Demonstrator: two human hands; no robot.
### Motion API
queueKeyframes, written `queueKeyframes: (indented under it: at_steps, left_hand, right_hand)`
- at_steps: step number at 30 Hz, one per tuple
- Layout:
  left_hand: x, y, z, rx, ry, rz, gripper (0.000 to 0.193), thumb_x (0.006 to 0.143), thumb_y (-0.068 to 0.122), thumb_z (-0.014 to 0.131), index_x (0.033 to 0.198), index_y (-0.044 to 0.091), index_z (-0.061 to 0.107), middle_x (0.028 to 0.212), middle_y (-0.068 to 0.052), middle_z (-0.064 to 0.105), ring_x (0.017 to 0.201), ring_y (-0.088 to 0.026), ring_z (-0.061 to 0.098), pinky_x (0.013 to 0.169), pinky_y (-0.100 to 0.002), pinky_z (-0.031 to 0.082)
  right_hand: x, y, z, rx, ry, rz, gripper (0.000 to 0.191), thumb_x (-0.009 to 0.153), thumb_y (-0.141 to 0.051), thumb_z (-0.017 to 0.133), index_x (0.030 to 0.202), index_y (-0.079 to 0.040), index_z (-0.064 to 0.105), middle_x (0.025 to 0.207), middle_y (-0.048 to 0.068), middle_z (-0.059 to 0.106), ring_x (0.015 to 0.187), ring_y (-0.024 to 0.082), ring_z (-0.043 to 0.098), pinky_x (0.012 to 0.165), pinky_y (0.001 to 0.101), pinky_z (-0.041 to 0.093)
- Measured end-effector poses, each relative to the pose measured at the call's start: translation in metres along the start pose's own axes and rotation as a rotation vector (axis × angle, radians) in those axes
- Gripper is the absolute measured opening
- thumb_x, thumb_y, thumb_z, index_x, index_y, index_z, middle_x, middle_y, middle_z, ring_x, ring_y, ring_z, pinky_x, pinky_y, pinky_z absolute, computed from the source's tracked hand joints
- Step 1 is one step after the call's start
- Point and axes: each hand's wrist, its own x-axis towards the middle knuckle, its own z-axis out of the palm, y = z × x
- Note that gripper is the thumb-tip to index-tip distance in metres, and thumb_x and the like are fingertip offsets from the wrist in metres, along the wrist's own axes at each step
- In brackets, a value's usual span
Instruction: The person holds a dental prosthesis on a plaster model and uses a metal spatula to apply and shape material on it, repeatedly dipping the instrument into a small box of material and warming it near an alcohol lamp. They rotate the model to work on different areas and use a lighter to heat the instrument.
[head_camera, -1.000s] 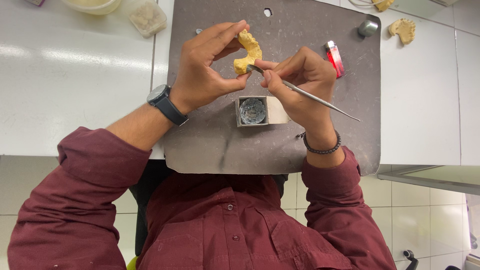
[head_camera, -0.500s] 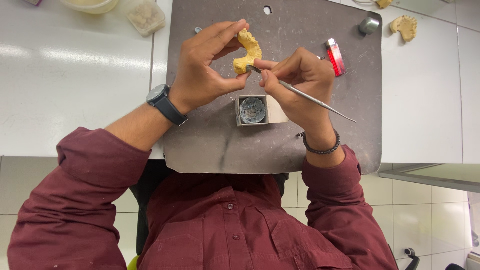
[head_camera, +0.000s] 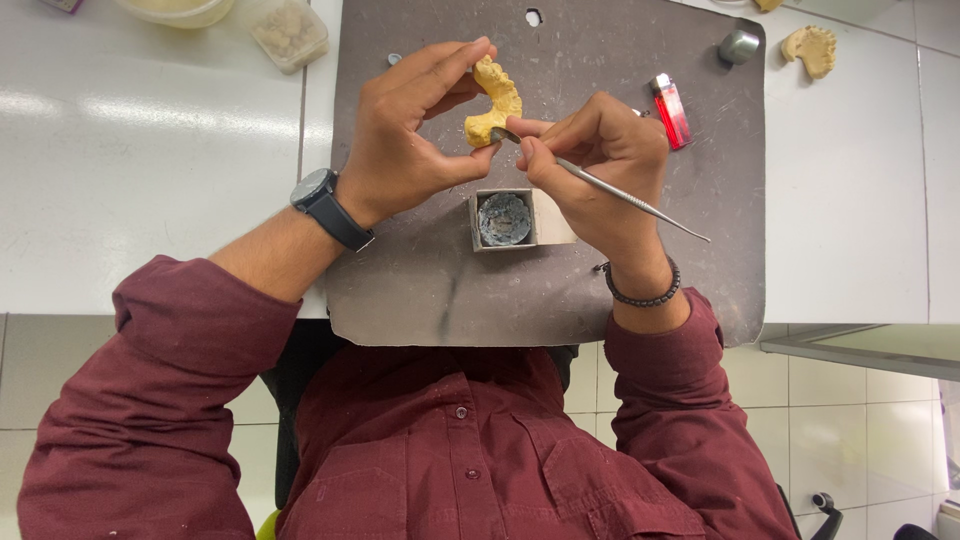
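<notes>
White bench (head_camera: 130, 170), dark grey work mat (head_camera: 420, 290) laid across its middle. Far left: lidded clear tub (head_camera: 290, 32). Left hand (head_camera: 410, 140) pinches a yellow plaster cast (head_camera: 495, 100) between thumb and fingertips, held above the mat. Right hand (head_camera: 600, 165), closed pen-style on a thin metal instrument (head_camera: 630, 198), tip touching the cast's lower edge; shaft runs down-right. Small square tin (head_camera: 505, 220) just below. Red lighter (head_camera: 670, 110), second cast (head_camera: 815, 48) far right.

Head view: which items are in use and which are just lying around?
In use: yellow dental cast in left hand; metal tool in right hand.
Lying about: small square box, red lighter, second cast, metal cap, plastic container.
</notes>
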Motion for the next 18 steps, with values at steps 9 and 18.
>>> queueKeyframes:
  at_steps: [9, 18]
  left_hand:
    - [0.0002, 0.0003, -0.0005, -0.01, -0.002, -0.005, 0.081, 0.089, 0.0, 0.088, 0.158, 0.011, 0.046, 0.149, -0.01, 0.059, 0.13, -0.021, 0.068, 0.116, -0.033, 0.055]
    - [0.0001, 0.0017, -0.0003, -0.016, -0.003, -0.012, 0.078, 0.089, -0.002, 0.087, 0.155, 0.01, 0.047, 0.145, -0.01, 0.059, 0.13, -0.021, 0.068, 0.114, -0.032, 0.055]
  right_hand:
    - [-0.0004, -0.0024, -0.0006, 0.003, -0.013, -0.006, 0.021, 0.101, 0.011, 0.07, 0.089, 0.001, 0.056, 0.086, 0.013, 0.07, 0.088, 0.019, 0.077, 0.101, 0.0399, 0.067]
    - [-0.0016, -0.0031, -0.0006, 0.015, -0.005, 0.021, 0.022, 0.101, 0.012, 0.069, 0.089, 0.001, 0.054, 0.087, 0.013, 0.071, 0.096, 0.022, 0.078, 0.099, 0.0379, 0.067]
